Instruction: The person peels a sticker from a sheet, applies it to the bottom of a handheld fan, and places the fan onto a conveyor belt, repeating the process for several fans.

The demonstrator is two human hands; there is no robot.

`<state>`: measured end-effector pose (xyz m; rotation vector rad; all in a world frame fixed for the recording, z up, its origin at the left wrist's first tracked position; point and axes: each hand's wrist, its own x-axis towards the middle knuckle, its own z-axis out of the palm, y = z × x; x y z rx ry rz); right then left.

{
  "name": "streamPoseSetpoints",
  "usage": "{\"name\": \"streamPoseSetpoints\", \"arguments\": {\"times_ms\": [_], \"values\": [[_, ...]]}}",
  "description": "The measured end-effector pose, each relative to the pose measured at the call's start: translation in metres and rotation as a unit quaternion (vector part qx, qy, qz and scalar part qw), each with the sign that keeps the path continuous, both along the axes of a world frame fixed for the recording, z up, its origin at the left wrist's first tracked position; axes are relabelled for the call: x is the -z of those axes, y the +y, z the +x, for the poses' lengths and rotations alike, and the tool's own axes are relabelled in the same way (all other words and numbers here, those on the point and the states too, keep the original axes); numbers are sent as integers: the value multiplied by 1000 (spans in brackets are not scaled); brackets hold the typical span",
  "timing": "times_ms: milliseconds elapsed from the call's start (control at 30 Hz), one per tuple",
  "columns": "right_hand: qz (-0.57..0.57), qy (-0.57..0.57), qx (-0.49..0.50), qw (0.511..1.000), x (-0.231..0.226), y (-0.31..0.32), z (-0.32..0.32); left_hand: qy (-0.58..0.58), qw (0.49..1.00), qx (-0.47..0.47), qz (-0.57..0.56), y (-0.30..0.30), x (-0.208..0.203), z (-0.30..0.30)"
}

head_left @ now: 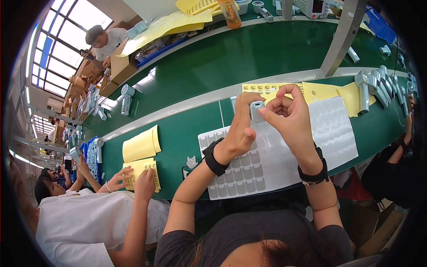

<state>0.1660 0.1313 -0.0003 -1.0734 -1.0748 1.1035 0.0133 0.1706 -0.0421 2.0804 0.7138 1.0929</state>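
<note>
My left hand (240, 129) grips a small grey rounded device (256, 111) from the left, thumb and fingers around it. My right hand (289, 116) comes in from the right, its fingertips pressing on the device's face. Both wrists wear black bands. Under the hands lies a white backing sheet (249, 171) with rows of grey rounded stickers, several slots empty. A second, mostly peeled white sheet (336, 129) lies to the right on the green table (178, 133).
Yellow sticker sheets (318, 91) lie beyond my hands; more yellow sheets (141, 144) sit at the left, where a neighbouring person's hands (133, 178) rest on one. A row of silver grey devices (378, 84) stands at the right. A metal post (340, 38) rises behind. An orange bottle (230, 13) stands far back.
</note>
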Motion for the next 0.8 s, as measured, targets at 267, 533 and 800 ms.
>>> {"name": "streamPoseSetpoints", "arguments": {"times_ms": [267,533,800], "values": [[11,-131,47,990,-14,-6,-6,-37,998,25,47,4,4,1],[-87,-53,-89,991,9,4,27,-26,997,34,63,-4,-4,4],[46,-158,88,982,9,-25,17,-47,994,26,97,11,-19,-6]]}}
